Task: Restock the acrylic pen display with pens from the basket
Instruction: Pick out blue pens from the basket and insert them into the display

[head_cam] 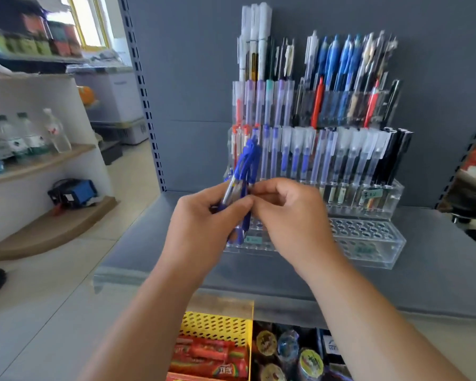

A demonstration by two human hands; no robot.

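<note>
A tiered clear acrylic pen display [368,243] stands on the grey shelf, its upper rows full of pens and its front low row showing bare holes. My left hand [201,224] grips a bundle of blue click pens [245,166], tips down, just in front of the display's left end. My right hand [291,215] pinches one pen of that bundle beside my left thumb. The pens' lower ends are hidden behind my fingers. No pen basket is in view.
The grey shelf [437,270] has a back panel close behind the display. Below the shelf edge sits a yellow perforated basket [217,328] of red candy packs beside wrapped snacks. A curved side shelf [47,160] with water bottles stands at left.
</note>
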